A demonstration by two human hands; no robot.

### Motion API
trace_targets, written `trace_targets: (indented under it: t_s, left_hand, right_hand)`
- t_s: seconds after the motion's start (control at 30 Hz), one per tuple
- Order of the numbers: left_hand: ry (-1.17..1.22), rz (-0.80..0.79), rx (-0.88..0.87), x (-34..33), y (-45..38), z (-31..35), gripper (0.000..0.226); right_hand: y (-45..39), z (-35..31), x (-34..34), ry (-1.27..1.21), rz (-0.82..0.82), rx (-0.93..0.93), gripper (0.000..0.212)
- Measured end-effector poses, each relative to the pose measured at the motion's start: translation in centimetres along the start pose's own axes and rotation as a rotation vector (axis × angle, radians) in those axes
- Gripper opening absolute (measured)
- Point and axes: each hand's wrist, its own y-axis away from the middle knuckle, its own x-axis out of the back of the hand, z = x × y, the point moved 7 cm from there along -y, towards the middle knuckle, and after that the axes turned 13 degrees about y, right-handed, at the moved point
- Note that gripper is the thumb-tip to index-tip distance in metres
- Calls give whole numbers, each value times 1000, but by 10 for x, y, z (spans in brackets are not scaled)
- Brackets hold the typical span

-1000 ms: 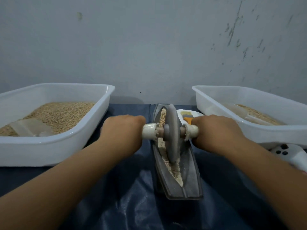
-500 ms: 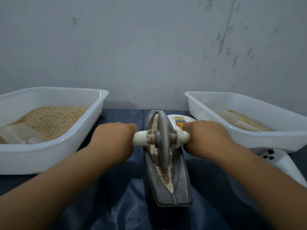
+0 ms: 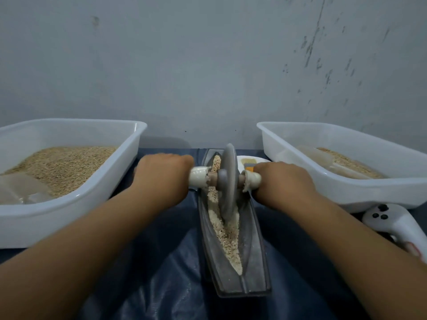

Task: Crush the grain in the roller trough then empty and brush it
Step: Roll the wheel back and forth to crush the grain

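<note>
Grey metal makes up the roller trough, a long boat-shaped channel lying on a dark blue cloth and running from close to the viewer back to the wall; everything below is placed against this trough.

Seen from the head camera, a grey disc wheel stands upright in the trough's groove, at about its far half. Its axle sticks out to both sides and ends in pale handles. The left hand is closed round the left handle, knuckles up, just left of the trough. The right hand is closed round the right handle, just right of the trough. Both forearms reach in from the near edge, one on each side of the trough.

Pale crushed grain lies along the groove, from the far end past the wheel to a tapering point near the trough's near end (it looks finer and floury beside the wheel).

Left of the trough stands a white tub holding a bed of tan grain, with a clear scoop lying in its near corner. Right of the trough stands a second white tub with less grain and another clear scoop inside. Between the trough's far end and that right tub sits a small white dish with a brush, mostly hidden behind the right hand. Nearer the viewer, right of the trough, a white controller lies beside the tub
</note>
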Motion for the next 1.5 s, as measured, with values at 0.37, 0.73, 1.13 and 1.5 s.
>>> trace_targets:
  t_s: [0.37,0.73,1.13,1.5]
  left_hand:
    - [-23,-13,-40,9,12,9,27]
    - [33,-58,21,29,61,4,26]
    - [131,54,127,-28,-43,-29,14]
    - [112,-105,46,7,46,-5,21]
  right_hand:
    - [19,0,3,-35,29,71,9]
    - [70,7,48,92,36,135,16]
    - [-57,-11,15,188,349,53,24]
    - [41,-2,35,106,-31,197,9]
